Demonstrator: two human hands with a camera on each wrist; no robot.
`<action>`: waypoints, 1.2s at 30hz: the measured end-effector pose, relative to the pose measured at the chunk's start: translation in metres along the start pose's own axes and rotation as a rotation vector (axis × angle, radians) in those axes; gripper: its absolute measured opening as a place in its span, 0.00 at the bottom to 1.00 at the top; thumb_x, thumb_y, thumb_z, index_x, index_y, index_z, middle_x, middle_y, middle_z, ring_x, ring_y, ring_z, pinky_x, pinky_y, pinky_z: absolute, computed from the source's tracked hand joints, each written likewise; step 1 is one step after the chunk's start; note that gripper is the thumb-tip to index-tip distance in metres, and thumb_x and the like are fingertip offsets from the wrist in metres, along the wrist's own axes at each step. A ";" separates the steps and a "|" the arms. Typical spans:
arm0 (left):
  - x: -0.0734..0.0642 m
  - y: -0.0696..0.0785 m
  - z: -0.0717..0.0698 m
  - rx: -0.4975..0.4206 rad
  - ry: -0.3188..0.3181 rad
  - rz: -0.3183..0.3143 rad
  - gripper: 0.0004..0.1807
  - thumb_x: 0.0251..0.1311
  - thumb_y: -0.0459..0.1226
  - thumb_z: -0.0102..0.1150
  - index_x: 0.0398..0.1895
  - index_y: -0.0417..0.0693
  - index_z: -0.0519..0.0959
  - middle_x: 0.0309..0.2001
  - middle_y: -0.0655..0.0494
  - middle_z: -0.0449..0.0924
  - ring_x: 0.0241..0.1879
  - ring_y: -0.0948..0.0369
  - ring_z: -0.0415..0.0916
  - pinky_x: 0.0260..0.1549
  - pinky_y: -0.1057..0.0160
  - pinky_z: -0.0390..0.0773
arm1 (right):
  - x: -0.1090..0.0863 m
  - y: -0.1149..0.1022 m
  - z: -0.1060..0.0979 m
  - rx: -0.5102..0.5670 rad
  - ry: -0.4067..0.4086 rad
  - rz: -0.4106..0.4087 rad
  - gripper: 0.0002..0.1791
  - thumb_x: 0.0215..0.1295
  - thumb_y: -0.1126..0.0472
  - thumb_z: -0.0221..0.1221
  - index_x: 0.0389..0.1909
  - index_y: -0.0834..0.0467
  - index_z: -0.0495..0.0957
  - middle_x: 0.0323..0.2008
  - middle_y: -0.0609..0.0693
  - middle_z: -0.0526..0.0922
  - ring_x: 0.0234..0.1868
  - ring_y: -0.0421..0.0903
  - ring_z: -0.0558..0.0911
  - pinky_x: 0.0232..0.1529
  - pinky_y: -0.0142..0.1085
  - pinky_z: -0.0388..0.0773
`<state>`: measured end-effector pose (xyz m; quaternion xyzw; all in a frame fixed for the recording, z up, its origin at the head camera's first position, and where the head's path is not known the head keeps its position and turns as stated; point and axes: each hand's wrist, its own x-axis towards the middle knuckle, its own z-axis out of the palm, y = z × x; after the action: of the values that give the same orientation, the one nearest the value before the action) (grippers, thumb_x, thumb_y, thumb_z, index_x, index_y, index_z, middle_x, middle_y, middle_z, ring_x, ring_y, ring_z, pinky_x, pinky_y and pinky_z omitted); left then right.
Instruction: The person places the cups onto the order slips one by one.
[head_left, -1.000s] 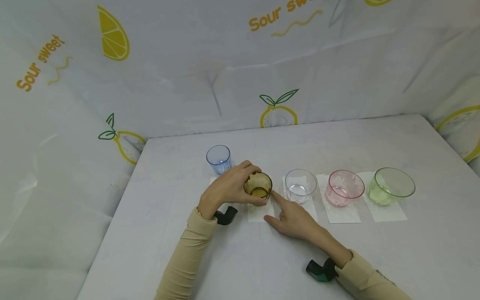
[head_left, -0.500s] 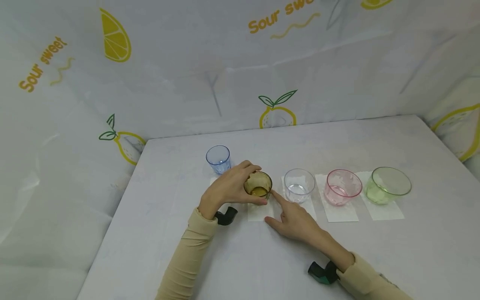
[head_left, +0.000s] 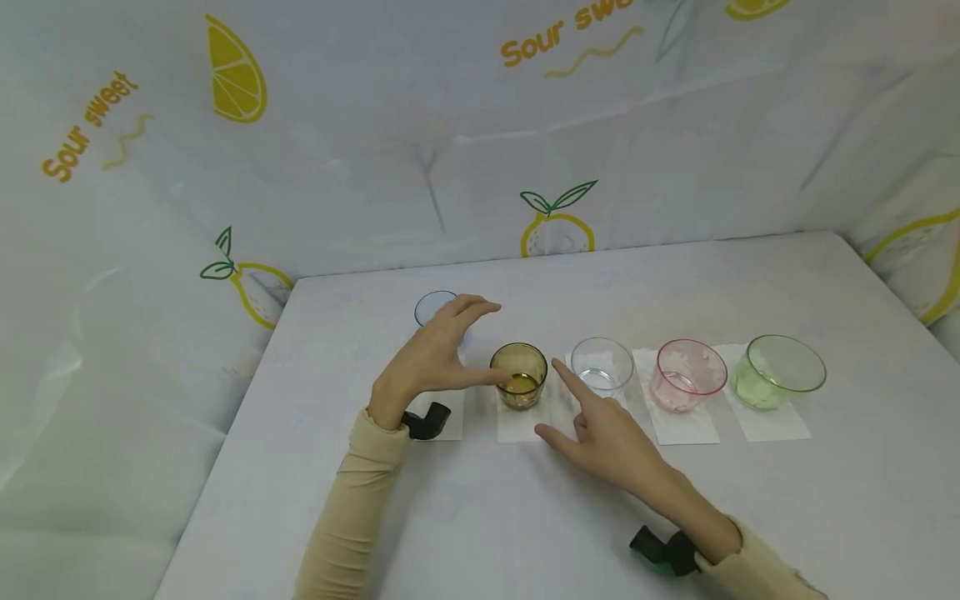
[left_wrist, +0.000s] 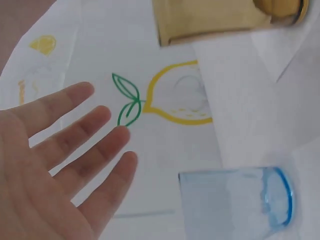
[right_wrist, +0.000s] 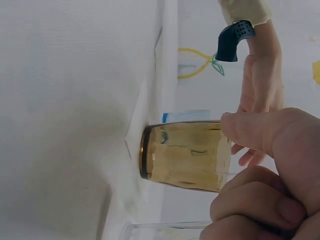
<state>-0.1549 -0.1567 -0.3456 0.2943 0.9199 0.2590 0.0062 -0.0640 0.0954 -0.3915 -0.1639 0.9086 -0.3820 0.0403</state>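
Note:
An amber glass (head_left: 525,398) stands upright on a strip of white paper (head_left: 517,431), between my two hands. To its left, my left hand (head_left: 427,367) has its fingers extended and apart from the glass; the thumb overlaps the rim in the head view. Spread fingers show in the left wrist view, holding nothing. My right hand (head_left: 618,446), right of the amber glass, stretches out thumb and index finger and curls the others, gripping nothing. Behind the left hand stands a blue glass (head_left: 431,308), partly hidden; it shows better in the left wrist view.
Right of the amber glass, a clear glass (head_left: 600,354), a pink glass (head_left: 690,367) and a green glass (head_left: 783,367) stand in a row on paper strips. Another strip (head_left: 452,423) lies below the left hand. A lemon-printed sheet (head_left: 337,167) hangs behind the table.
My left hand has let go of the amber glass and moved left, now covering part of the blue glass. My right index finger has drawn slightly away from the amber glass.

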 end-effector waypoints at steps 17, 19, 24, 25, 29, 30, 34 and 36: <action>0.003 -0.034 -0.037 -0.017 0.090 -0.032 0.47 0.50 0.51 0.79 0.72 0.46 0.70 0.71 0.48 0.67 0.71 0.49 0.67 0.70 0.44 0.70 | 0.015 -0.026 0.003 0.152 -0.001 -0.083 0.45 0.63 0.50 0.70 0.78 0.50 0.61 0.09 0.35 0.53 0.14 0.31 0.53 0.17 0.25 0.52; 0.004 -0.038 -0.039 -0.021 0.093 -0.043 0.47 0.50 0.51 0.79 0.72 0.45 0.69 0.72 0.47 0.67 0.72 0.48 0.67 0.70 0.43 0.70 | 0.019 -0.030 0.007 0.175 -0.006 -0.103 0.44 0.63 0.51 0.70 0.78 0.52 0.61 0.09 0.35 0.54 0.14 0.30 0.53 0.17 0.26 0.52; 0.005 -0.050 -0.039 -0.026 0.097 -0.065 0.47 0.50 0.51 0.78 0.73 0.45 0.69 0.72 0.45 0.66 0.71 0.47 0.67 0.70 0.43 0.71 | 0.026 -0.042 0.018 0.205 -0.034 -0.134 0.45 0.64 0.51 0.70 0.79 0.53 0.60 0.09 0.35 0.54 0.13 0.30 0.54 0.17 0.25 0.53; 0.005 -0.052 -0.039 -0.025 0.097 -0.068 0.47 0.50 0.51 0.78 0.73 0.46 0.69 0.72 0.46 0.67 0.71 0.47 0.67 0.69 0.43 0.71 | 0.027 -0.043 0.021 0.210 -0.042 -0.136 0.45 0.64 0.51 0.70 0.79 0.52 0.60 0.09 0.35 0.54 0.13 0.30 0.54 0.17 0.25 0.53; 0.005 -0.059 -0.036 -0.029 0.094 -0.086 0.47 0.51 0.51 0.78 0.73 0.46 0.69 0.72 0.46 0.66 0.71 0.47 0.67 0.69 0.42 0.71 | 0.031 -0.049 0.030 0.232 -0.083 -0.126 0.46 0.65 0.50 0.69 0.79 0.51 0.58 0.09 0.36 0.54 0.13 0.31 0.53 0.17 0.24 0.54; 0.005 -0.060 -0.035 -0.027 0.093 -0.091 0.47 0.51 0.52 0.78 0.73 0.46 0.68 0.72 0.46 0.66 0.71 0.47 0.66 0.69 0.42 0.71 | 0.031 -0.050 0.032 0.237 -0.092 -0.126 0.46 0.65 0.50 0.69 0.79 0.52 0.58 0.10 0.37 0.54 0.13 0.31 0.54 0.17 0.24 0.54; 0.005 -0.066 -0.033 -0.026 0.092 -0.110 0.48 0.51 0.52 0.77 0.74 0.46 0.68 0.73 0.45 0.65 0.72 0.47 0.65 0.69 0.41 0.70 | 0.034 -0.052 0.042 0.251 -0.121 -0.137 0.45 0.66 0.50 0.68 0.79 0.53 0.58 0.10 0.36 0.54 0.14 0.31 0.54 0.17 0.25 0.54; 0.004 -0.069 -0.032 -0.028 0.092 -0.120 0.48 0.51 0.52 0.77 0.74 0.46 0.68 0.73 0.44 0.65 0.73 0.46 0.65 0.69 0.40 0.70 | 0.035 -0.053 0.047 0.255 -0.135 -0.142 0.44 0.66 0.51 0.67 0.79 0.54 0.59 0.10 0.36 0.54 0.14 0.32 0.54 0.17 0.25 0.54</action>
<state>-0.2007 -0.2170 -0.3506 0.2261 0.9315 0.2844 -0.0165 -0.0738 0.0172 -0.3852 -0.2468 0.8341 -0.4842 0.0946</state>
